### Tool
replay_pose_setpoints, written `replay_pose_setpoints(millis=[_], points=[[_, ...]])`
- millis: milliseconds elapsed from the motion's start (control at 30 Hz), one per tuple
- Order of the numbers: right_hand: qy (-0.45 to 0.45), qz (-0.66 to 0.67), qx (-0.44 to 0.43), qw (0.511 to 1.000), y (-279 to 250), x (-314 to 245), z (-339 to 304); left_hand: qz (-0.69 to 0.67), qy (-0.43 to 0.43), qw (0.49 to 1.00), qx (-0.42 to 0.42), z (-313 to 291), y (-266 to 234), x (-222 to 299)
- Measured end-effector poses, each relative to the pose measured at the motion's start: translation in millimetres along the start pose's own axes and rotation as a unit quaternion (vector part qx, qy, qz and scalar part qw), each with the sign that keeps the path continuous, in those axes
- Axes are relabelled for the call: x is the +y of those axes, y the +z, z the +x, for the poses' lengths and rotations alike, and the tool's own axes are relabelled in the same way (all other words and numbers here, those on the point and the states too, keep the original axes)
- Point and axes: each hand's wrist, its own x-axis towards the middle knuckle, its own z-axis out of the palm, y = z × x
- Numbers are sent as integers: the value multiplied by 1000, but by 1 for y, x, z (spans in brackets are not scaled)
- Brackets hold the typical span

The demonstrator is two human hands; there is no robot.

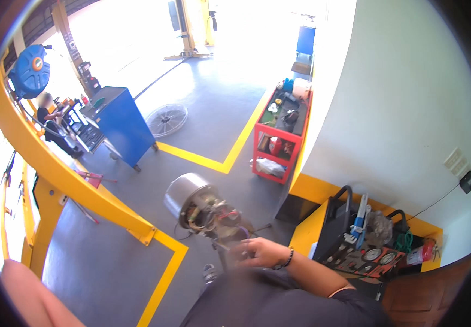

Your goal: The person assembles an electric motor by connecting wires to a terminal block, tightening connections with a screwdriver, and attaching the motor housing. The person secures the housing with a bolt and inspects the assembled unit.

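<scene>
In front of me stands an electric motor unit with a round silver housing (185, 192). Its back is uncovered, showing wires and small parts (213, 215). At its near end is my right hand (262, 253), wearing a dark beaded bracelet, with its fingers curled. Whatever lies between those fingers is too small and blurred to name. Only the bare left arm (36, 294) shows at the lower left rim; my left hand is not visible.
A yellow curved lift arm (74, 188) crosses on the left, near a blue cabinet (121, 128) and a seated person (50, 117). A round wire guard (167, 120) lies on the floor. On the right are a red tool cart (279, 133) and a tool box with gauges (369, 259).
</scene>
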Motion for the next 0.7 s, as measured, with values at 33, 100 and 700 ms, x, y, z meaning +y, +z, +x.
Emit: replay_pose_setpoints(millis=[33, 100, 700], points=[[4, 18, -3, 1000, 11, 2, 1, 0, -3, 1000, -8, -4, -2, -8], [-59, -2, 4, 998, 11, -1, 13, 6, -12, 1000, -16, -7, -6, -20], [-29, -50, 6, 998, 30, -14, 9, 46, -61, 997, -11, -29, -45, -46]])
